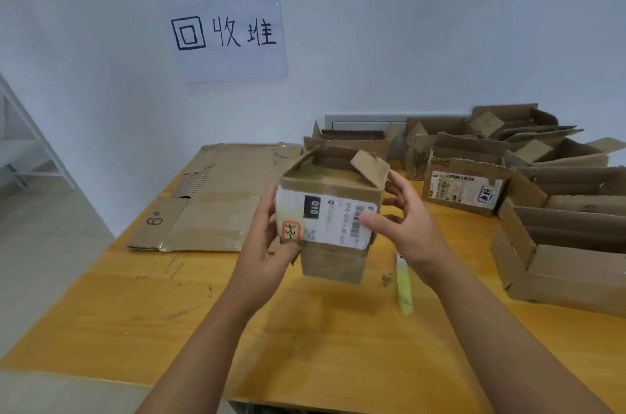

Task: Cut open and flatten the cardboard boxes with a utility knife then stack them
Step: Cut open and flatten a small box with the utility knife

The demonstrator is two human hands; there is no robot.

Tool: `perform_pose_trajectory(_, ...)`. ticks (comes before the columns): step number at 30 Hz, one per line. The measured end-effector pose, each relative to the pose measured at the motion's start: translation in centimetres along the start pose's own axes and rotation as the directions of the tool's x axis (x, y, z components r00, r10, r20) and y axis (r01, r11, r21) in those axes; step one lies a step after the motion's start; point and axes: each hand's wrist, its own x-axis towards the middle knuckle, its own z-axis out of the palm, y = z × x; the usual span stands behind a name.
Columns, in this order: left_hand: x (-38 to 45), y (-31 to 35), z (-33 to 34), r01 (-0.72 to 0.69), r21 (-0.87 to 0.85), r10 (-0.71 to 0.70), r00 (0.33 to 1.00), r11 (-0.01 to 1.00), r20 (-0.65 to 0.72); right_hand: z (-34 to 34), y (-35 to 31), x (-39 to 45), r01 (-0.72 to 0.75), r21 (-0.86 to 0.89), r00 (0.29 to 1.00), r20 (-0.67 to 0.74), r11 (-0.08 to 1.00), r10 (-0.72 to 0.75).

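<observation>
Cardboard box (330,220), frame centre, held above wooden table (135,305), top flaps up. Left hand (267,241) and right hand (403,227) gripping opposite sides. Yellow utility knife (404,288) lying lower right. Flattened cardboard (216,203) centre left.

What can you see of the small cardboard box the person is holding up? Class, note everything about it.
The small cardboard box is brown, worn corrugated card, held in the air above the wooden table. Its top flaps stand open and bent; the bottom looks closed. A white shipping label with a barcode, a black "010" patch and a red-edged sticker covers the facing side, over tape. The left hand grips its left edge and the right hand its right side, thumb on the label.
</observation>
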Motion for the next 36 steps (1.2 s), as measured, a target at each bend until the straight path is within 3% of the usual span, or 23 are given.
perform_pose_trajectory(5, 0.8, 0.5, -0.2, 0.015, 0.049, -0.012, 0.997, 0.999, -0.074, 0.0, 0.0, -0.4, 0.097, -0.17, 0.995, 0.038, 0.981, -0.091)
perform_pose_trajectory(11, 0.6, 1.0, 0.5, -0.013, -0.045, 0.01, 0.998, 0.999, -0.06, 0.5, 0.3, -0.7, 0.089, -0.283, 0.984, -0.122, 0.955, -0.128)
perform_pose_trajectory(18, 0.6, 1.4, 0.7, -0.002, -0.067, -0.004, 0.996, 0.998, -0.091, 0.8, 0.9, -1.0, 0.122, -0.405, 0.955, -0.2, 0.906, -0.219)
perform_pose_trajectory(20, 0.8, 0.9, 0.9, 0.001, -0.035, -0.005, 0.991, 0.999, -0.137, 1.3, 0.7, -1.4, 0.256, -0.499, 0.881, -0.231, 0.828, -0.412)
perform_pose_trajectory(23, 1.0, 0.0, 1.1, -0.027, 0.085, 0.044, 0.978, 0.996, -0.203, 2.4, -0.1, -1.9, 0.479, -0.707, 0.646, -0.118, 0.521, -0.754)
perform_pose_trajectory(24, 1.0, -0.2, 1.1, -0.041, 0.133, 0.07, 0.973, 0.99, -0.22, 2.7, -0.4, -1.9, 0.487, -0.752, 0.617, -0.064, 0.445, -0.784)
perform_pose_trajectory(25, 1.1, -0.3, 1.2, -0.055, 0.178, 0.097, 0.967, 0.982, -0.235, 2.9, -0.8, -1.8, 0.464, -0.782, 0.634, -0.035, 0.416, -0.773)
perform_pose_trajectory(29, 1.0, -0.3, 1.2, -0.147, 0.373, 0.249, 0.938, 0.916, -0.242, 3.0, -1.8, -1.6, 0.354, -0.808, 0.802, 0.003, 0.47, -0.597)
perform_pose_trajectory(33, 0.9, -0.3, 1.4, -0.249, 0.525, 0.415, 0.882, 0.814, -0.224, 3.8, -3.1, -1.6, 0.213, -0.83, 0.944, 0.04, 0.516, -0.326)
perform_pose_trajectory(36, 0.9, -0.4, 1.5, -0.278, 0.596, 0.479, 0.853, 0.753, -0.208, 4.1, -3.7, -1.3, 0.105, -0.77, 0.991, 0.029, 0.63, -0.13)
